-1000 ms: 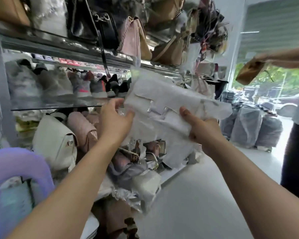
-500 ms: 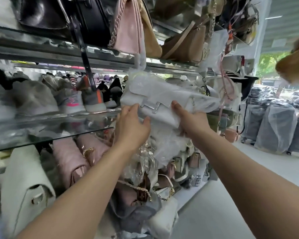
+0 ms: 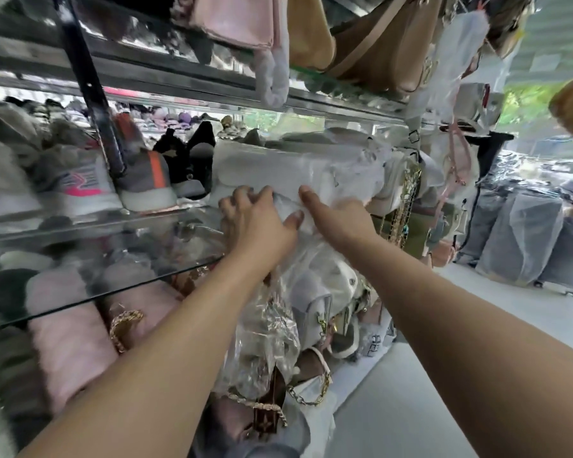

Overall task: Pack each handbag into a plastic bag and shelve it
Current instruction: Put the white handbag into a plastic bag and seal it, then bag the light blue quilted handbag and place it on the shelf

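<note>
The white handbag (image 3: 298, 170), already sheathed in its plastic bag (image 3: 358, 160), lies lengthwise at the right end of the glass shelf (image 3: 119, 285). Its front face is close to the shelf's front edge and its far end reaches toward the right-hand upright. It probably lies flat and long-side-out because the gap under the upper shelf (image 3: 179, 81) is low, and because sneakers (image 3: 80, 186) fill the left and middle of the same shelf, leaving only this end free.

Both hands meet at the lower front edge of the package. The left hand (image 3: 258, 223) has its fingers curled into the loose plastic there, with the thumb stretched toward the other hand. That grip looks meant to gather the slack film so it tucks under rather than hanging over the edge. The right hand (image 3: 339, 219) lays its thumb flat on the plastic. Its fingers are hidden behind the package, so it cannot be told whether this grip is pinching or only pressing.

Holding low and at the front lets the person push the bag back and steady it. Other wrapped bags (image 3: 265, 328) crowd the space below the shelf's front edge, so a slip would drop it among them.
</note>
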Tool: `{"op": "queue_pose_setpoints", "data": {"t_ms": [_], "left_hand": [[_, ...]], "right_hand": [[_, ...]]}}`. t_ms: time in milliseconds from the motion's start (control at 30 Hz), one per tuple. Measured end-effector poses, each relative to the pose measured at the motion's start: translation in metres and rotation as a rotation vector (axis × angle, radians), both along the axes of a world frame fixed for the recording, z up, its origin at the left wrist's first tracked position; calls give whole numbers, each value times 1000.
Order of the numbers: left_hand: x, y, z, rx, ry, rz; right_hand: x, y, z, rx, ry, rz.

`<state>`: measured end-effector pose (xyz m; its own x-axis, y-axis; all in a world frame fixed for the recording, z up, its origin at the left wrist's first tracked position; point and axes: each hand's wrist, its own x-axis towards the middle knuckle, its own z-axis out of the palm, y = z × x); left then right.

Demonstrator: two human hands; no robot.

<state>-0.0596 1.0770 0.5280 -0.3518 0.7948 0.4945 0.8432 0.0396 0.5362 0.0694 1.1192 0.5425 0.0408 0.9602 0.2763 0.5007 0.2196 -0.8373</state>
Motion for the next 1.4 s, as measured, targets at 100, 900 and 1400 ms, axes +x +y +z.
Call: {"op": "queue_pose_setpoints", "data": {"t_ms": [100,900,1400], "left_hand": [[-7,5,0,-47,-19,-19],[40,-187,-32,271,-282,-58],[-81,-553,-251,191,-256,629]], "right_hand": [[-2,-3,-5,101,-159,20],[13,-160,-85,393,50,237],[-164,-485,-258,434,50,992]]}}
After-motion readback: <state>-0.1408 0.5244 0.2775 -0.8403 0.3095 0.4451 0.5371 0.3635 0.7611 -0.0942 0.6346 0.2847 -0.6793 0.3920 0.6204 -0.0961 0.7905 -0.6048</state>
